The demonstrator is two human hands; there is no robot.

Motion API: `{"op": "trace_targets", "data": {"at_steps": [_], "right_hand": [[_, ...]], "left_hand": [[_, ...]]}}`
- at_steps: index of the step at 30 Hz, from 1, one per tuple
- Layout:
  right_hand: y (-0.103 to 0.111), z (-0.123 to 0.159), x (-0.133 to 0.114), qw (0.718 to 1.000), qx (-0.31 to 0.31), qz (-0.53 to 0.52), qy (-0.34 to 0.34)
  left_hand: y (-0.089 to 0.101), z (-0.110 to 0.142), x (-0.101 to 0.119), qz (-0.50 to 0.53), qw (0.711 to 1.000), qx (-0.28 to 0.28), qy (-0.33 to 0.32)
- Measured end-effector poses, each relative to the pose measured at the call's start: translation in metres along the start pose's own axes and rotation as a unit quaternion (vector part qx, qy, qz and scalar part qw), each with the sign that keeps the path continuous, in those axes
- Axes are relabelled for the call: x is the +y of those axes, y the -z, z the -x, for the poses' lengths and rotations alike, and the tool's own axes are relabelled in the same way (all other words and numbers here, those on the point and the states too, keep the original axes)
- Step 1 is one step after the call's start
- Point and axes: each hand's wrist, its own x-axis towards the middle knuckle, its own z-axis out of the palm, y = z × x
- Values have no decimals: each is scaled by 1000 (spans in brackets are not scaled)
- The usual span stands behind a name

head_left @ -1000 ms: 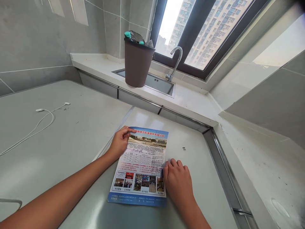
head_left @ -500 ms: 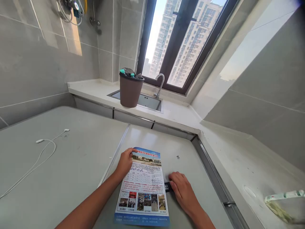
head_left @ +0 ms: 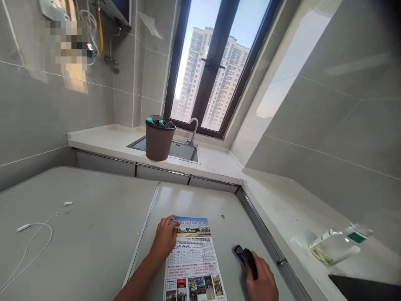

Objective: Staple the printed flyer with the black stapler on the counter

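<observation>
A printed flyer with a blue top band, text, a table and small photos lies on the grey table, its lower end cut off by the view's bottom edge. My left hand grips its upper left edge, thumb on the paper and fingers curled at the side. To the right of the flyer and apart from it, my right hand is closed around a black stapler, whose front end points up and left. My palm hides the stapler's rear.
White cables lie on the left of the table. Small metal bits rest beyond the flyer. On the counter a brown bin stands by the sink. A clear plastic package lies right.
My right hand has moved right, away from the flyer's edge, and the stapler now shows tilted in it. My left hand stays on the flyer. The camera view has tilted up and shifted right.
</observation>
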Motion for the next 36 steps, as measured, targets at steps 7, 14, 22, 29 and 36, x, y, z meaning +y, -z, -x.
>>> {"op": "trace_targets", "data": {"at_steps": [7,14,22,29,36], "right_hand": [[-17,1,-134,990,-123,-67,-26],[-35,-32,-223,970,-212,-113,-22],[-36,-23,-165,971,-232,-59,-18],[-29,-28,-67,967,-241,-60,-61],[-9,-103,-16,948,-130,-277,-90]], "left_hand": [[2,0,-1,-60,998,26,-16],[3,-10,-18,5,995,102,-6],[19,2,-9,-76,995,2,-67],[105,69,-74,-310,940,35,136],[127,123,-80,-346,915,9,207]]}}
